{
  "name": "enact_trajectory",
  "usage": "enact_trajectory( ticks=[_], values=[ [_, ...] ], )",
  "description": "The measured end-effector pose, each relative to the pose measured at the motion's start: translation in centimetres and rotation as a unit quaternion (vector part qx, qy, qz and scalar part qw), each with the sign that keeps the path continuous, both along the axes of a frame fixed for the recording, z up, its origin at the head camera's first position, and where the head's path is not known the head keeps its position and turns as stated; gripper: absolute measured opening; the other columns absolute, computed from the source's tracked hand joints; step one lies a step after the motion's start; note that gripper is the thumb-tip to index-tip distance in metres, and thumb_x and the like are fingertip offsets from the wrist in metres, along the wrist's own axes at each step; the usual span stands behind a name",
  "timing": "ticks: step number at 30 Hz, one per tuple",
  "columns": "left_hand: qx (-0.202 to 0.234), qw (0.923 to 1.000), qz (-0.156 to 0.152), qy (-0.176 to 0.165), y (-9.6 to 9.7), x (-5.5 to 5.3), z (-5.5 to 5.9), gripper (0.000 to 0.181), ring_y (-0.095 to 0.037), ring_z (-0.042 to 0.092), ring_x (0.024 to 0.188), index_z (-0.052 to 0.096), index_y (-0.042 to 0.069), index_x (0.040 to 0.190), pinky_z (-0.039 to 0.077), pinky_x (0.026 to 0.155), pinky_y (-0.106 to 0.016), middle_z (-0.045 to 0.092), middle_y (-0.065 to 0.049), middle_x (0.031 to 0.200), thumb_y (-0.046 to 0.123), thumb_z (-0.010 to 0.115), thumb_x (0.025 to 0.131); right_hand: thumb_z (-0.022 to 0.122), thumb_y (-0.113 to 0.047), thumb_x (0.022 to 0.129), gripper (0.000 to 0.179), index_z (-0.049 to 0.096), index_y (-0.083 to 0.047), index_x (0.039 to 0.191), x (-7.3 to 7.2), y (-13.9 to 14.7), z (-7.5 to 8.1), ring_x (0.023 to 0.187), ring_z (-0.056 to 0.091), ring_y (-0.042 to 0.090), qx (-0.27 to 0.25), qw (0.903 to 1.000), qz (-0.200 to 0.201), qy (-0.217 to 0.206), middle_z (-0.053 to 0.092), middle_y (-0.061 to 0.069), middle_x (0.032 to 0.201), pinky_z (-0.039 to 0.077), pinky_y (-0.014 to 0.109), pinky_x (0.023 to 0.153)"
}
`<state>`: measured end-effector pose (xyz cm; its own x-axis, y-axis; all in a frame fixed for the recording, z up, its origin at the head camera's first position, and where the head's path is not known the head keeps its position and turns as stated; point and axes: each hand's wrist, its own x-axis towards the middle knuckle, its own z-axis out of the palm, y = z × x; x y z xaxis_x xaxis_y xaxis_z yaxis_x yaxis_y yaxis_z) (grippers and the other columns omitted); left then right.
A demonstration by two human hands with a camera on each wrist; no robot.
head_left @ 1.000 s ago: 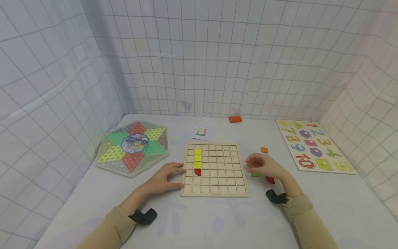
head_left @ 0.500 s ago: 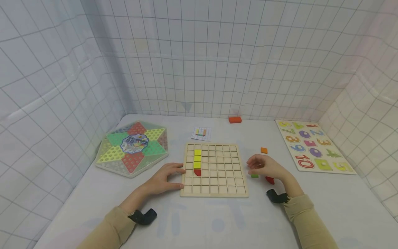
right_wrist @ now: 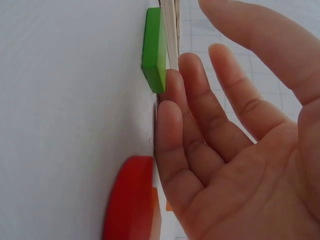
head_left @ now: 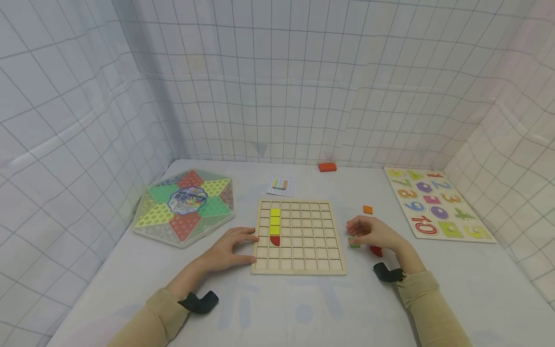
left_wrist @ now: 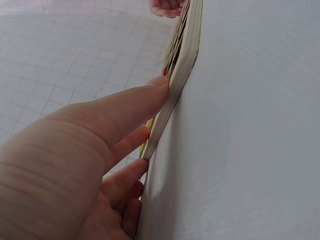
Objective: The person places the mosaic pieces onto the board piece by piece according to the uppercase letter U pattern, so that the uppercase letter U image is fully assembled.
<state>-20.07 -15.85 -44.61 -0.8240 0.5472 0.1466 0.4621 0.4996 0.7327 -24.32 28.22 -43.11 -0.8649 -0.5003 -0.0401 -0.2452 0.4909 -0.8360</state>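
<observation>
A wooden grid board (head_left: 310, 250) lies in the middle of the table in the head view. Three yellow square tiles (head_left: 275, 221) stand in one column on it, with a red quarter-round tile (head_left: 275, 240) below them. My left hand (head_left: 223, 250) touches the board's left edge with thumb and fingertips; the left wrist view shows the thumb (left_wrist: 135, 102) against the rim. Beyond the right edge, my right hand (head_left: 375, 235) rests loosely curved with nothing in it. Close to its fingers lie a green tile (right_wrist: 153, 52) and a red rounded tile (right_wrist: 131, 200).
An orange tile (head_left: 367, 209) lies behind the right hand. A small pattern card (head_left: 289, 192) and a red block (head_left: 327, 167) are at the back. A star-shaped Chinese checkers set (head_left: 217, 222) lies left, a number puzzle board (head_left: 470, 236) right.
My right hand has shifted very slightly to the right and nearer to me, and more of the green tile shows. The left hand stays at the board's edge.
</observation>
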Motion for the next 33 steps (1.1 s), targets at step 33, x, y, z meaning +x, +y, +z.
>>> enact_trajectory(
  ticks=[33],
  values=[
    [-0.001,1.0000,-0.003,0.007,-0.1,-0.1,-0.2,0.049,-0.034,0.031,0.132,0.062,0.012,0.122,0.026,0.105,-0.055,0.044,-0.012,0.141,0.034,0.074,0.081,0.079,-0.010,0.074,0.038,0.060,-0.001,0.106,0.1,1.3,0.0,0.096,0.058,0.019,0.014,0.9993,0.023,-0.027,0.064,0.010,0.104,0.048,0.023,0.082]
  ],
)
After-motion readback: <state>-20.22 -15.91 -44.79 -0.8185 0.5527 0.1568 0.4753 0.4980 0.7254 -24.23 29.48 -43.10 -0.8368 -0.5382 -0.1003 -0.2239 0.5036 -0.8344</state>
